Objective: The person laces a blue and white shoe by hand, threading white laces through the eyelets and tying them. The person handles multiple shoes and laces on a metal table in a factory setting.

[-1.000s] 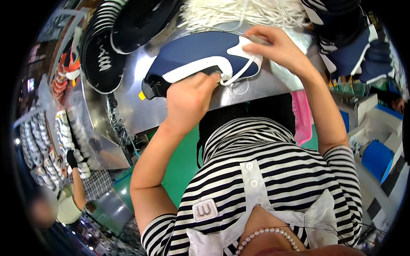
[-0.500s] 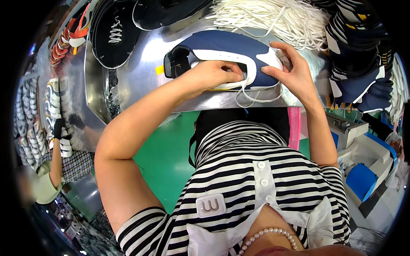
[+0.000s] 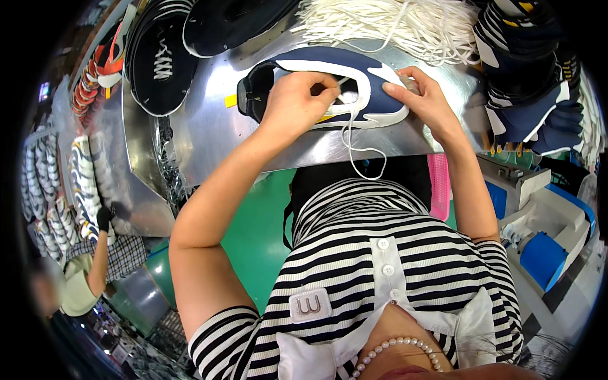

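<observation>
A navy shoe upper (image 3: 354, 82) with white trim lies flat on the shiny metal table (image 3: 215, 126). My left hand (image 3: 297, 98) rests on its middle, fingers pinched on a white lace (image 3: 351, 136) at the eyelets. The lace hangs in a loop over the table's front edge. My right hand (image 3: 421, 98) presses down on the right end of the upper, fingers closed over its edge.
A heap of white laces (image 3: 405, 25) lies at the back of the table. Black uppers (image 3: 158, 57) are stacked at the left, navy and white uppers (image 3: 525, 82) at the right. A pink basket (image 3: 438, 187) hangs below the table edge. Another person (image 3: 88, 272) works at lower left.
The view has tilted so the upper sits higher and more centred. My left hand has slid onto the eyelets and my right hand has settled on the upper's right end.
</observation>
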The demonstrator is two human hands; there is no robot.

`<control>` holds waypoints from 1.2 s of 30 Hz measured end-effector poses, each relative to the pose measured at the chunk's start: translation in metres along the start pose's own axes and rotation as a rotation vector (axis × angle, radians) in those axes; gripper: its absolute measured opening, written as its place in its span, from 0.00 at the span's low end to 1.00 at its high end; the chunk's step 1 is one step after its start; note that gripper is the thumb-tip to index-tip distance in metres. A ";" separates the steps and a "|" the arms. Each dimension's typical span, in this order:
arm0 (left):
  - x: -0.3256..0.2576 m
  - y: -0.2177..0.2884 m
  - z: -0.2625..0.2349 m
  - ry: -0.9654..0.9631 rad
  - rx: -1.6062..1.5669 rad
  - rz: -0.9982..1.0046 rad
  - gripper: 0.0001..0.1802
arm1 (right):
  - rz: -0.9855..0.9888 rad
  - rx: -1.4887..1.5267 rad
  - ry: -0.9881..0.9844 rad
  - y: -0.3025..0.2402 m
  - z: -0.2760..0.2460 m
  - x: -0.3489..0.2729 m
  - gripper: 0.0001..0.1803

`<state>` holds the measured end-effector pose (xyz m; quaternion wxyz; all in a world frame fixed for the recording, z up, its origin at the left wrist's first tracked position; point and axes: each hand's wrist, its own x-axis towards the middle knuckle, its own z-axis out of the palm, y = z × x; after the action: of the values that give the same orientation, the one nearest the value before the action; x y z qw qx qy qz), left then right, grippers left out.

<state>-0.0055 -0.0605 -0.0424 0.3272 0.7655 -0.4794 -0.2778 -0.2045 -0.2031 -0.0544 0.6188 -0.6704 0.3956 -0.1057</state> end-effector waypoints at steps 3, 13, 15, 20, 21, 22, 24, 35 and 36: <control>-0.004 -0.007 -0.012 0.181 0.257 0.256 0.09 | -0.074 0.048 0.006 0.007 0.001 -0.004 0.20; -0.127 -0.170 -0.248 0.844 0.547 -0.217 0.08 | -0.031 0.272 -0.037 0.023 -0.054 -0.018 0.21; -0.111 -0.148 -0.207 0.826 0.376 -0.108 0.07 | -0.031 0.188 -0.032 0.036 -0.050 -0.013 0.21; -0.055 0.071 -0.069 -0.021 -0.291 0.439 0.03 | -0.232 -0.517 0.276 0.023 -0.040 -0.010 0.26; -0.046 0.079 -0.063 -0.043 -0.236 0.469 0.04 | -0.283 -0.424 0.321 0.020 -0.040 -0.010 0.24; -0.037 0.086 -0.057 -0.064 -0.183 0.500 0.04 | -0.331 -0.330 0.368 0.019 -0.040 -0.010 0.22; -0.015 0.077 -0.047 0.170 -0.046 0.447 0.05 | -0.316 0.016 0.351 0.007 -0.039 -0.016 0.15; -0.015 0.056 -0.007 0.214 0.252 0.370 0.12 | -0.316 0.448 -0.010 0.003 0.017 -0.003 0.07; -0.025 0.045 -0.013 0.150 0.254 0.332 0.14 | -0.263 0.442 0.013 0.004 0.017 0.000 0.09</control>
<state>-0.0307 -0.0491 0.0034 0.3039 0.7295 -0.6045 -0.0998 -0.1956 -0.1900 -0.0611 0.7286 -0.5639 0.2763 -0.2734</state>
